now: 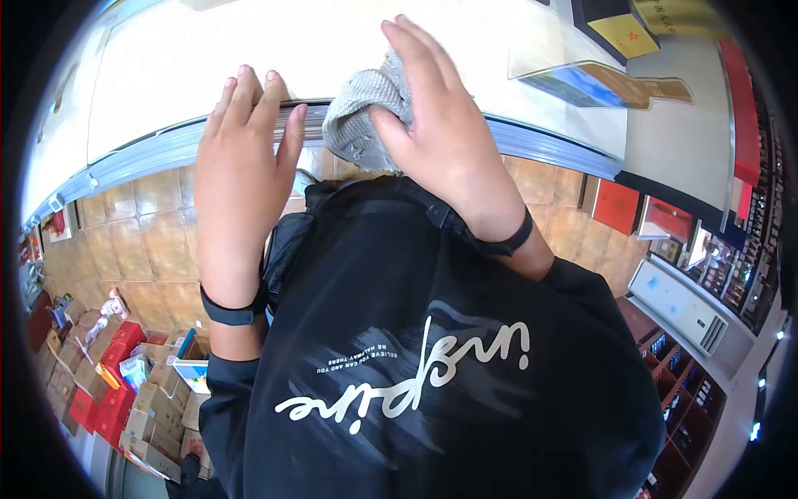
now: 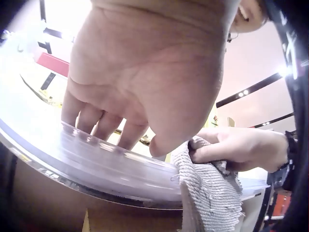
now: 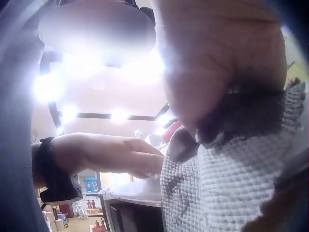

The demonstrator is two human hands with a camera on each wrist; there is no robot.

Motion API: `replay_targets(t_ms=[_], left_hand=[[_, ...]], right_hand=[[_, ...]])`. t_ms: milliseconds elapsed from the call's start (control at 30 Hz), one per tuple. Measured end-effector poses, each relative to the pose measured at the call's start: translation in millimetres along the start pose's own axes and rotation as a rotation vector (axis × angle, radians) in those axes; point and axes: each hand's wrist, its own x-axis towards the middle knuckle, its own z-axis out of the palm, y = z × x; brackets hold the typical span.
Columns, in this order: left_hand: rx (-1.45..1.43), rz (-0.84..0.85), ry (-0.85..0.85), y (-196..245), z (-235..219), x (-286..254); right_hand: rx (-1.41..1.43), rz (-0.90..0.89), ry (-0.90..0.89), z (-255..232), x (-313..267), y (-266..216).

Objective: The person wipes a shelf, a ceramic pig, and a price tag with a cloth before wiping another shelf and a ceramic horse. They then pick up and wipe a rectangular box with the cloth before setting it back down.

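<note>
A grey woven cloth (image 1: pixel 357 112) lies bunched over the front edge of a bright white glass-topped counter (image 1: pixel 174 83). My right hand (image 1: pixel 457 145) holds it, the thumb over a fold and the fingers stretched forward across the top. In the left wrist view, part of the cloth (image 2: pixel 212 193) hangs down past the edge. To the left, my left hand (image 1: pixel 241 158) rests at the same edge, fingers straight and thumb apart, holding nothing. Its fingertips reach over the clear rim (image 2: pixel 120 166) in the left wrist view. The right palm hides part of the cloth (image 3: pixel 231 179) in the right wrist view.
A sign with a blue picture (image 1: pixel 582 86) stands on the counter to the right, near a black and yellow box (image 1: pixel 629 36). Cardboard boxes (image 1: pixel 154 412) and red boxes (image 1: pixel 116 407) are piled on the tiled floor (image 1: pixel 141 241) at lower left. A white appliance (image 1: pixel 677 303) stands at right.
</note>
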Motion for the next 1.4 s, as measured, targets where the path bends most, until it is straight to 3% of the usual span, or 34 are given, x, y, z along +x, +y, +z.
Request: replay_targets(t_ms=[167,267,700,900,1400], left_hand=[[-0.034,-0.046,-0.059,3.7,-6.0,2.2],[-0.013,-0.027,-0.071,5.9,-7.9,4.6],[0.116,0.021,-0.109,6.7,-0.6,7.9],[0.073,0.059,-0.026,4.4,1.6,7.0],[-0.062,-0.075,0.019,-1.0,13.8,0.6]], right_hand=[[-0.019,0.107,0.170,-10.6,-12.6,2.8],[-0.101,0.089,0.027,-13.2,-12.3,13.9],[-0.285,0.021,-0.022,-13.2,-6.3,2.9],[-0.243,-0.004,-0.017,-13.8,-3.9,4.5],[-0.262,0.031,-0.194,8.7,27.6,-30.7]])
